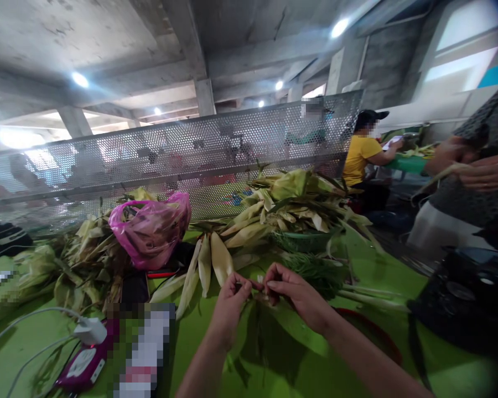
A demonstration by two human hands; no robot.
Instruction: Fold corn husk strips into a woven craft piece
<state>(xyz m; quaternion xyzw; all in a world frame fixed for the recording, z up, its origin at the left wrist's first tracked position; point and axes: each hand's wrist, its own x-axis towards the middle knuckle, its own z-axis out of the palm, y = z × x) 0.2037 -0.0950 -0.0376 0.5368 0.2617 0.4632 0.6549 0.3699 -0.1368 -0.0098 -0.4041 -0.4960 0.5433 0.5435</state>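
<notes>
My left hand (233, 296) and my right hand (292, 290) are held up close together over the green tabletop (216, 354). Thumbs and fingers pinch on both hands. Between them shows a small pale piece (260, 281) that looks like a corn husk strip; the fingers hide most of it. Just beyond the hands, pale pointed corn husks (219, 257) fan out. A bunch of thin green strands (315, 273) lies beside my right hand, in front of a green basket (302, 241) heaped with husks (290, 193).
On the left are a pink plastic bag (153, 232), more husks (83, 249), a purple power bank (83, 362) with a white plug (90, 331), and a partly blurred flat object (145, 354). A black bag (460, 298) and another person's hands (481, 166) are at right. A perforated metal screen (232, 149) stands behind.
</notes>
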